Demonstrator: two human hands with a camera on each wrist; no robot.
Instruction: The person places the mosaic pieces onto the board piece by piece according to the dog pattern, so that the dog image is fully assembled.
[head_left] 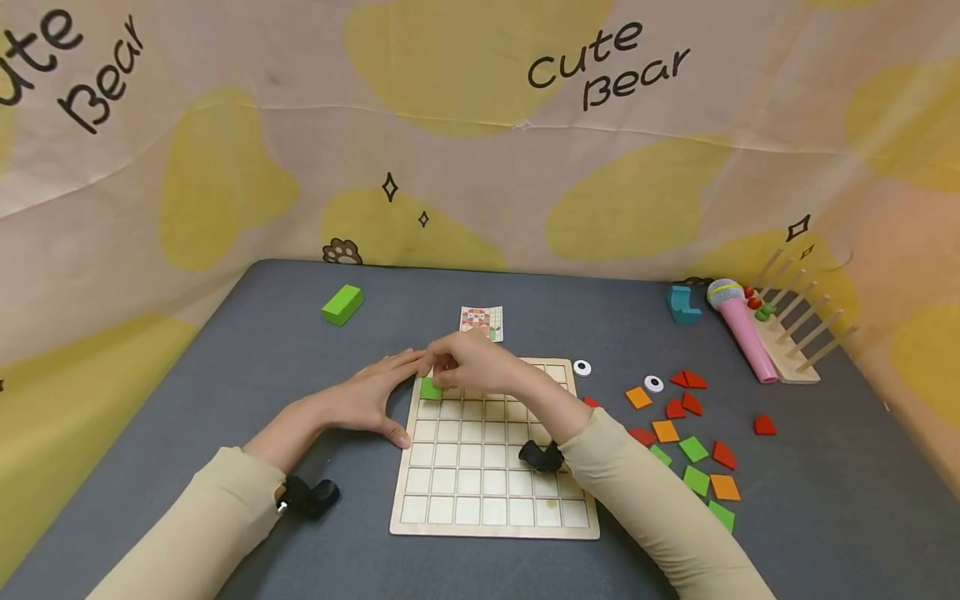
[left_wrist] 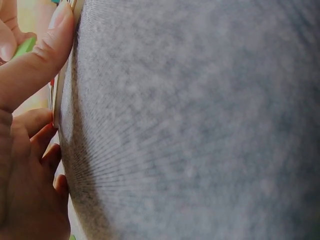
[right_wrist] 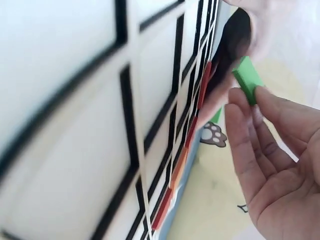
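Note:
A wooden grid board (head_left: 495, 532) with white square cells lies flat on the dark table. My right hand (head_left: 474, 364) is over its far left corner and pinches a green square tile (right_wrist: 247, 80) between thumb and fingertips. In the right wrist view the tile stands tilted, apart from the grid. My left hand (head_left: 367, 398) rests at the board's left edge, thumb (left_wrist: 55, 37) and fingers spread along the rim. Red pieces (right_wrist: 162, 210) and an orange piece (right_wrist: 179, 167) sit at the board's far side in the right wrist view; my right hand hides them in the head view.
Right of the board lie loose red wedges (head_left: 724, 455), orange squares (head_left: 665, 431), green squares (head_left: 693, 450) and eye discs (head_left: 653, 384). Farther back are a pattern card (head_left: 491, 321), a green block (head_left: 342, 305), a blue piece (head_left: 682, 307), a pink microphone (head_left: 746, 337) and a pegged stand (head_left: 801, 367).

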